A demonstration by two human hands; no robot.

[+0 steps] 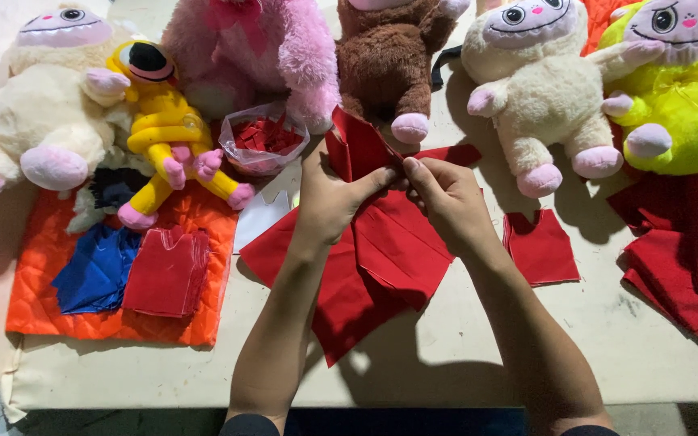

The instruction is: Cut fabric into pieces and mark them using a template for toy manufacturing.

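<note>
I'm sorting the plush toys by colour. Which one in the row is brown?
The brown plush toy just above the hands, between the pink one and a cream one.

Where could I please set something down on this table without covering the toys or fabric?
Bare table lies along the near edge, between the orange quilted mat and the red fabric stack. A smaller gap sits around the small red cut piece. The far edge is crowded with plush toys.
</note>
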